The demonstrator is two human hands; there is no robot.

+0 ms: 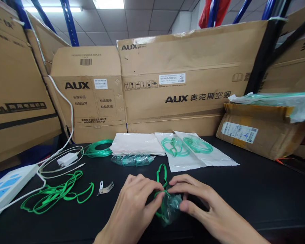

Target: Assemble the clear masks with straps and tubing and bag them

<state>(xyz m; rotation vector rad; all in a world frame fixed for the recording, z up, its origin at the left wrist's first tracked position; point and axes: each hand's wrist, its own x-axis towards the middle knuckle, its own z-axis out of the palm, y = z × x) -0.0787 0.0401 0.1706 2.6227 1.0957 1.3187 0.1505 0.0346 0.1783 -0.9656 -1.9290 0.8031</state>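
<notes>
A clear green-tinted oxygen mask (170,211) is between my hands, just above the black tabletop. My left hand (139,200) pinches its green elastic strap (162,169) between thumb and forefinger; a loop of the strap stands up beyond the fingers. My right hand (198,198) grips the mask's other side, thumb against the clear plastic and forefinger near the strap. Part of the mask is hidden behind the fingers. To the left, a bundle of green elastic straps (63,193) lies loose beside small bent metal pieces (105,188).
Behind my hands are a row of clear masks (133,160), white bags (136,143), bagged green tubing (198,144) and a green tubing coil (98,148). A power strip (12,186) with white cables is at left. A cardboard carton (259,130) stands right; AUX cardboard (188,78) walls the back.
</notes>
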